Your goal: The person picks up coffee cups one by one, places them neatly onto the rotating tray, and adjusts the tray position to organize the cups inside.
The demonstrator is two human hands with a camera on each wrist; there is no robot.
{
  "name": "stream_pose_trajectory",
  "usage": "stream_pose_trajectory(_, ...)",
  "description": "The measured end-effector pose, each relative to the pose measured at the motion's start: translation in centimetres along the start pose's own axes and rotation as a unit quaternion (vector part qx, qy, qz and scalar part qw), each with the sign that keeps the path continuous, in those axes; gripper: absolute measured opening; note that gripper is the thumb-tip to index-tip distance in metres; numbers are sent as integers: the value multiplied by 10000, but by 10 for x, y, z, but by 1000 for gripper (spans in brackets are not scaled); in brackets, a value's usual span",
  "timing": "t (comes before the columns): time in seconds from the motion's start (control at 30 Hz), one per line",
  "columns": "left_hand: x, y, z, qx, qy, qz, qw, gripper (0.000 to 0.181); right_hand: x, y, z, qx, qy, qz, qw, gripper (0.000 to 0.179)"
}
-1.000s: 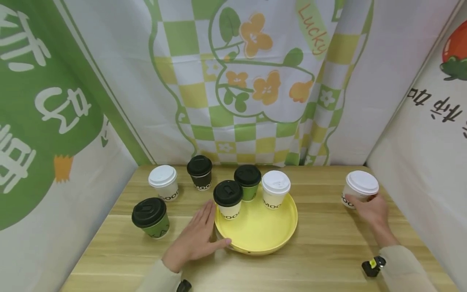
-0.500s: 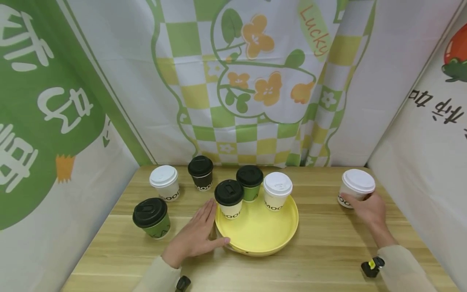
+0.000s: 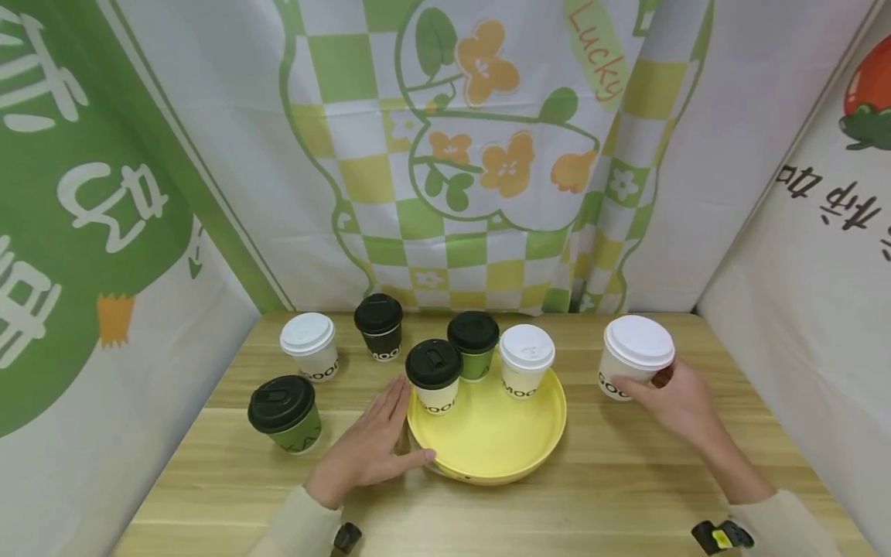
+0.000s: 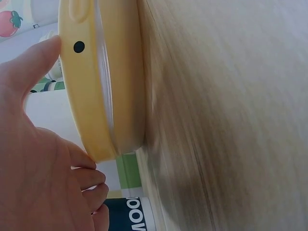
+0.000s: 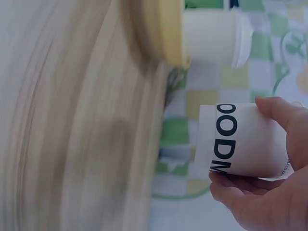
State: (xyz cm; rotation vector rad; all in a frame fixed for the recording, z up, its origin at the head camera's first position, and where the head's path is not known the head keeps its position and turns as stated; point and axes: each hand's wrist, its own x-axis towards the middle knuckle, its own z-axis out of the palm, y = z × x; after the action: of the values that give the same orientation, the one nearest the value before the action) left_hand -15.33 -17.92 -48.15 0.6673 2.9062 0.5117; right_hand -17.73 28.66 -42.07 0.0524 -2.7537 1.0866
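My right hand (image 3: 671, 398) grips a white paper cup with a white lid (image 3: 636, 348) by its side, thumb in front and fingers behind. In the right wrist view, a gap shows between this white cup (image 5: 245, 139) and the tabletop. My left hand (image 3: 365, 445) lies with straight fingers along the left rim of a round yellow tray (image 3: 501, 441), thumb at its front edge. On the tray stand a white cup with a black lid (image 3: 435, 375), a green cup with a black lid (image 3: 475, 348) and a white cup with a white lid (image 3: 525, 360).
Left of the tray, a green cup with a black lid (image 3: 287, 414), a white cup with a white lid (image 3: 309, 346) and a black cup (image 3: 380, 326) stand on the wooden table (image 3: 599, 495). Printed curtains (image 3: 473, 155) close off the back and sides.
My right hand has lifted the white cup off the table at the right and carried it left toward the tray. The left hand has stayed at the tray's rim.
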Motion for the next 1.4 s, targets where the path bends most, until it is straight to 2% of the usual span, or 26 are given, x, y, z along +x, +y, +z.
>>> stream_pose_trajectory(0.3, -2, 0, -2, -30, 32, 45, 10000, 116, -22, -52, 16, 840, -618, -279, 9942, 84)
stream_pose_trajectory(0.57, -1, 1, -4, -51, 42, 43, 10000, 116, -33, -83, 51, 1478, -1123, -819, 9792, 81)
stream_pose_trajectory(0.9, 1, 1, -3, 3, -11, 9, 10000, 117, -29, -92, 106, 1765, -1394, -849, 9707, 76)
stream_pose_trajectory(1.1, 1, 2, -3, -10, -68, -27, 10000, 118, -29, -91, 131, 1861, -1292, -631, 9719, 79)
stream_pose_trajectory(1.4, -1, 3, -5, -55, -58, -47, 10000, 117, -24, -91, 152, 1710, -1054, -658, 9774, 81)
